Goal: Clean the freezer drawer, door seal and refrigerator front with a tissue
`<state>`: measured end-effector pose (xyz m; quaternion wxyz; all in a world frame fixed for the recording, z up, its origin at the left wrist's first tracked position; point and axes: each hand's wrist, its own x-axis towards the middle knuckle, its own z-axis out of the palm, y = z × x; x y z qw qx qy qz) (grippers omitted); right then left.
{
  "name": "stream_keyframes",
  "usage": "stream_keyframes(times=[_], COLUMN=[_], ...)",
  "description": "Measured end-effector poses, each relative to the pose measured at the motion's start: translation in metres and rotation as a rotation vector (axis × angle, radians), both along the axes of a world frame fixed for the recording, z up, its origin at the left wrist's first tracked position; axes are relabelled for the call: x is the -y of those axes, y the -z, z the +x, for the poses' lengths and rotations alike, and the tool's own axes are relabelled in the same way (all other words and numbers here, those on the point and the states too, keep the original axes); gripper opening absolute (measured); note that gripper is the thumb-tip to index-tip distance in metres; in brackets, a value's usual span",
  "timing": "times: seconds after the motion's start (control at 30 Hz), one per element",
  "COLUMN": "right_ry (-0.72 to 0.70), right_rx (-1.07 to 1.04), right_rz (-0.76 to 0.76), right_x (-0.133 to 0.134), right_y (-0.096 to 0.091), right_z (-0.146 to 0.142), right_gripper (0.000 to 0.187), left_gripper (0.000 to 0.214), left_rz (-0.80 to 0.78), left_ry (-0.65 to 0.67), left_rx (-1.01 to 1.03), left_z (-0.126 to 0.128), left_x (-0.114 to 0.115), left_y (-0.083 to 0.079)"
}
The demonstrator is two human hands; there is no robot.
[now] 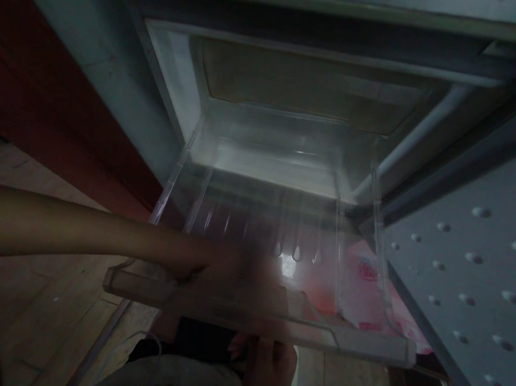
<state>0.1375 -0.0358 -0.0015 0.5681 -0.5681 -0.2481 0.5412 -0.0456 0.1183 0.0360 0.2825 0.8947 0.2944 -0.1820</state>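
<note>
A clear plastic fridge drawer (264,213) is pulled well out of the cabinet, its pale front rim (361,343) towards me. From the left my forearm reaches over the drawer, and my left hand (240,272) is low in its front part. Motion smears that hand, so its fingers and anything in them cannot be made out. My right hand (270,364) is below the front rim, fingers curled up against it. Part of that grip is hidden behind the rim.
The fridge door (475,273), with raised bumps, stands open on the right. Pink-and-white plastic bags (366,282) lie beneath the drawer's right side. A dark red panel (59,90) runs along the left. Wooden flooring (58,305) shows below.
</note>
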Motion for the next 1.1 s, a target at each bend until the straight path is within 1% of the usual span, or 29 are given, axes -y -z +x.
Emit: stream_keyframes(times=[0.07, 0.13, 0.2, 0.27, 0.33, 0.43, 0.53, 0.6, 0.67, 0.73, 0.83, 0.9, 1.0, 1.1], right_ry=[-0.005, -0.005, -0.009, 0.0, 0.019, 0.028, 0.013, 0.012, 0.015, 0.015, 0.014, 0.004, -0.009, -0.006], right_rx=[-0.007, -0.012, 0.003, 0.026, 0.026, -0.004, -0.005, -0.001, 0.004, 0.02, 0.024, 0.008, -0.017, -0.004], right_rz=[0.009, 0.0, -0.005, 0.005, 0.019, 0.011, -0.011, -0.015, -0.003, 0.013, 0.012, 0.002, 0.019, 0.055], right_x=[0.0, 0.0, -0.001, -0.002, -0.003, -0.003, -0.002, -0.002, -0.003, -0.003, -0.003, -0.002, -0.002, -0.004], right_y=[0.0, 0.0, -0.003, -0.005, -0.008, -0.009, -0.008, -0.008, -0.009, -0.009, -0.008, -0.006, -0.006, -0.009], right_z=[0.0, 0.0, 0.0, -0.002, -0.003, -0.004, -0.004, -0.004, -0.005, -0.005, -0.005, -0.004, -0.004, -0.004], right_gripper=[0.045, 0.045, 0.047, 0.049, 0.05, 0.048, 0.047, 0.047, 0.048, 0.051, 0.051, 0.049, 0.048, 0.05], left_gripper=[0.011, 0.013, 0.017, 0.018, 0.019, 0.021, 0.018, 0.014, 0.011, 0.011, 0.019, 0.022, 0.021, 0.017], left_rz=[-0.118, -0.24, -0.344, -0.434, -0.485, -0.447, -0.303, -0.165, -0.044, 0.015, -0.003, -0.055, -0.138, -0.242], left_ry=[0.015, -0.026, -0.068, -0.081, -0.083, -0.106, -0.153, -0.172, -0.165, -0.15, -0.145, -0.15, -0.165, -0.192], left_rx=[-0.142, -0.313, -0.383, -0.355, -0.31, -0.292, -0.271, -0.233, -0.181, -0.142, -0.114, -0.078, -0.007, 0.061], left_z=[0.007, 0.013, 0.016, 0.015, 0.012, 0.009, 0.008, 0.008, 0.009, 0.011, 0.014, 0.015, 0.013, 0.009], left_x=[-0.002, -0.005, -0.007, -0.009, -0.009, -0.009, -0.01, -0.013, -0.015, -0.015, -0.012, -0.011, -0.011, -0.012], left_y=[-0.024, -0.049, -0.07, -0.081, -0.085, -0.084, -0.078, -0.068, -0.054, -0.039, -0.019, -0.013, -0.016, -0.027])
